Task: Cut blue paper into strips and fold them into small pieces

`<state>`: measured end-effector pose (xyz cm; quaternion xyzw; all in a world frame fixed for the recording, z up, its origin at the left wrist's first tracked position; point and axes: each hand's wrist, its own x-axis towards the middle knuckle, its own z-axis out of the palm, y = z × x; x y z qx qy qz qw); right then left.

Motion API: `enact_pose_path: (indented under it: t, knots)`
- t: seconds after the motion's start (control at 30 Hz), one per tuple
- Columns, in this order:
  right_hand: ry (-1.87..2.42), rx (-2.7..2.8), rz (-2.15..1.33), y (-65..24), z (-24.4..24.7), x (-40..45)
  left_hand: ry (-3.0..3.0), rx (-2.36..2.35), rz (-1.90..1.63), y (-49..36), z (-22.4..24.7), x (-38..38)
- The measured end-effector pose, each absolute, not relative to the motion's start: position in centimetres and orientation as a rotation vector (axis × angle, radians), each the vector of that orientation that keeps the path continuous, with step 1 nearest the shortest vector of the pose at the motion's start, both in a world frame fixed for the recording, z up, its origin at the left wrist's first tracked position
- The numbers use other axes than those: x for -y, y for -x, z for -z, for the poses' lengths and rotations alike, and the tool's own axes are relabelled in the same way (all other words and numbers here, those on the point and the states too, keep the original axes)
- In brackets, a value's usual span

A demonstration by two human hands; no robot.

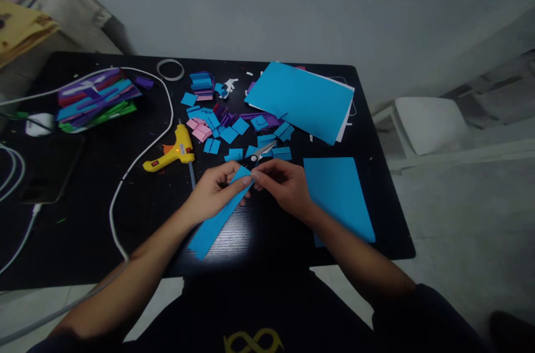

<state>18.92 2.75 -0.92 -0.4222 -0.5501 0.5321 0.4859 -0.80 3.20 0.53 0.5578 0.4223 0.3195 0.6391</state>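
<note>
Over the front middle of the black table, my left hand (215, 190) is closed on several blue paper strips (221, 226), its thumb lying across their upper end. The strips slant down to the left, with uneven lower ends. My right hand (286, 183) pinches the top corner of the same strips, its fingertips touching those of my left hand. Just beyond my fingers lie scissors (261, 153) with their blades pointing away to the right; their handles are mostly hidden by my hands. Small folded blue paper pieces (229, 134) are scattered behind the scissors.
A yellow glue gun (172, 151) lies left of my hands, near a white cable (140, 159). Blue sheets (303, 98) are stacked at the back right; another blue sheet (338, 197) lies under my right forearm. Colored strip bundles (97, 99), a tape ring (170, 69) and a phone (53, 166) sit leftward.
</note>
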Motion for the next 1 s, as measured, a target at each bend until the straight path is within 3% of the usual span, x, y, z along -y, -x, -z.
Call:
enact_pose_path:
  t: [1.0]
  knots:
    - [0.971, 1.547, -1.131, -19.86, 0.38, -3.14, -1.231, -0.938, -0.777, 0.93, -1.39, -3.47]
